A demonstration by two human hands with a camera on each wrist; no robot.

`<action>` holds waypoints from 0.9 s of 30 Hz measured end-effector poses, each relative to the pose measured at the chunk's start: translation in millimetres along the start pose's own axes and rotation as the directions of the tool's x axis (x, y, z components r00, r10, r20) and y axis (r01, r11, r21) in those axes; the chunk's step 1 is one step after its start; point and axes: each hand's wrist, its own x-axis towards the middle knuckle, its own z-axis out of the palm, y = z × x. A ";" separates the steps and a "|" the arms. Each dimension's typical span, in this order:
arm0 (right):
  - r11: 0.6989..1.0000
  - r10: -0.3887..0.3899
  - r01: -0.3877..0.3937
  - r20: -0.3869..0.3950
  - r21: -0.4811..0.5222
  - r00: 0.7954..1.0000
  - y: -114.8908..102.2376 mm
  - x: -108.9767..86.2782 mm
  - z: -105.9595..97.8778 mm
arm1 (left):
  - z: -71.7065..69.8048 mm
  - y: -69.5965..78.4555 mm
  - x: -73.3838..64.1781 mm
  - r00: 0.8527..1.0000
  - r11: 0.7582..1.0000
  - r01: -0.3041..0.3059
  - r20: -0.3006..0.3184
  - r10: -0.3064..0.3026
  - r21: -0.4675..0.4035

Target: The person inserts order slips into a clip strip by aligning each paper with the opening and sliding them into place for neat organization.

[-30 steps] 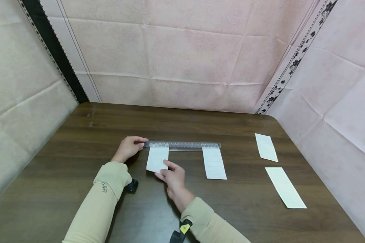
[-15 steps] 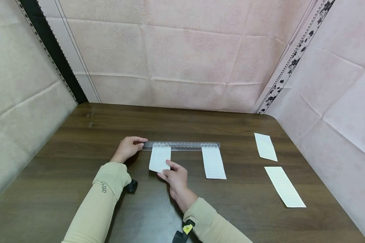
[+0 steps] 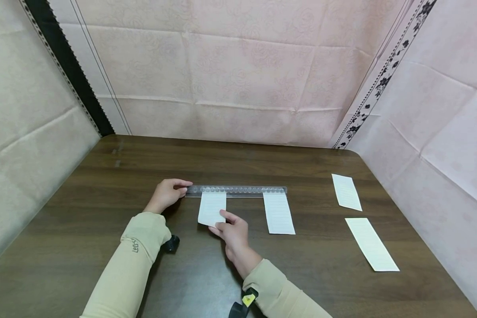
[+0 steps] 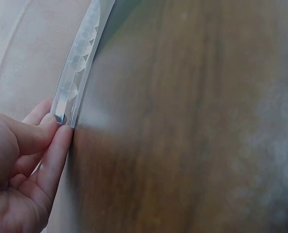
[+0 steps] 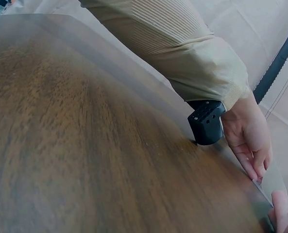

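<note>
- Pinching the left end of the clear ruler (image 3: 244, 191) with thumb and fingers: left hand (image 3: 167, 194). The left wrist view confirms the grip, fingertips clamped on the very end of the plastic.
- Right hand (image 3: 235, 235) clamped on the near slip (image 3: 212, 208), thumb and fingers closed at its lower right corner.
- Near slip: ruled white paper, top edge overlapping the left part of the ruler; lower edge beside a dark shadow on the table (image 3: 314, 274).
- Ruler position: lying crosswise near mid-table, roughly parallel to the far edge. Scalloped pattern along its length.
- Second slip (image 3: 279, 214): top edge overlaps the ruler's right end, body extending toward the person; well apart from both hands.
- Two more pieces lie loose at the table's right side: a short slip (image 3: 347, 192) farther back, a long slip (image 3: 372, 245) nearer, slanted, not touching.
- Both forearms in pale sleeves (image 3: 121, 274); black device (image 3: 171, 244) at the left wrist.
- Surroundings: dark wood-grain table, pale creased cloth (image 3: 242, 70) behind and at the sides.
</note>
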 end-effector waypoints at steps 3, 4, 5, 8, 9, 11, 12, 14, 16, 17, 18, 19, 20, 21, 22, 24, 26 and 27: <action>1.000 0.026 -0.026 -0.014 -0.007 1.000 -1.4 0.9 -1.2 | 0.3 0.2 -0.3 1.000 1.000 0.011 0.001 -0.011 -0.006; 0.999 0.043 -0.043 -0.023 -0.016 0.999 -1.7 1.8 -1.5 | 0.5 0.2 -0.5 1.000 1.000 0.015 0.002 -0.014 -0.007; 0.999 0.048 -0.048 -0.024 -0.019 0.999 -2.1 2.4 -2.1 | 0.7 0.1 -0.5 1.000 1.000 0.016 0.002 -0.016 -0.006; 0.998 0.060 -0.060 -0.027 -0.020 0.998 -4.2 3.1 -3.8 | 1.2 -0.2 -0.2 1.000 1.000 0.024 0.003 -0.024 -0.005; 0.998 0.057 -0.058 -0.025 -0.019 0.998 -4.8 3.3 -4.5 | 1.2 -0.3 -0.1 1.000 1.000 0.024 0.005 -0.024 -0.005; 0.998 0.055 -0.056 -0.022 -0.017 0.998 -6.1 3.6 -5.9 | 0.8 -0.1 0.1 1.000 1.000 0.020 0.009 -0.020 -0.005; 0.998 0.056 -0.057 -0.023 -0.015 0.998 -6.5 3.8 -6.7 | 0.5 -0.1 0.2 1.000 1.000 0.021 0.012 -0.021 -0.007; 0.998 0.054 -0.055 -0.024 -0.017 0.998 -6.3 4.5 -8.0 | -0.4 -0.4 0.4 1.000 1.000 0.019 0.018 -0.019 -0.007; 0.998 0.056 -0.056 -0.027 -0.020 0.998 -5.3 5.6 -9.7 | -1.1 -0.6 0.7 1.000 1.000 0.015 0.024 -0.015 -0.004; 0.998 0.057 -0.058 -0.028 -0.022 0.998 -5.4 5.6 -10.5 | -1.3 -0.8 1.1 1.000 1.000 0.015 0.026 -0.015 -0.002; 0.998 0.058 -0.059 -0.028 -0.026 0.998 -5.4 5.7 -11.3 | -1.3 -1.1 1.2 0.999 1.000 0.019 0.027 -0.019 -0.001; 0.998 0.057 -0.057 -0.026 -0.028 0.998 -5.4 5.6 -12.2 | -1.2 -1.2 1.4 0.999 1.000 0.022 0.028 -0.022 -0.002; 0.998 0.059 -0.059 -0.025 -0.030 0.998 -5.4 5.7 -13.0 | -1.1 -1.5 1.5 0.999 1.000 0.026 0.029 -0.026 -0.002; 0.998 0.059 -0.060 -0.027 -0.033 0.998 -5.8 5.6 -13.8 | -1.0 -1.5 1.5 0.999 1.000 0.029 0.029 -0.029 -0.003; 0.998 0.059 -0.060 -0.028 -0.034 0.998 -6.6 5.4 -14.3 | -1.0 -1.4 1.3 0.999 0.999 0.034 0.028 -0.033 -0.007; 0.998 0.058 -0.059 -0.032 -0.034 0.998 -7.1 6.1 -15.7 | -0.7 -1.5 1.1 0.999 0.999 0.042 0.027 -0.042 -0.013; 0.998 0.057 -0.059 -0.037 -0.032 0.998 -7.4 7.0 -17.0 | -0.8 -1.3 0.7 0.999 0.999 0.044 0.026 -0.044 -0.017; 0.998 0.057 -0.058 -0.039 -0.032 0.998 -7.5 7.4 -17.7 | -0.7 -1.4 0.4 0.999 0.999 0.043 0.026 -0.043 -0.018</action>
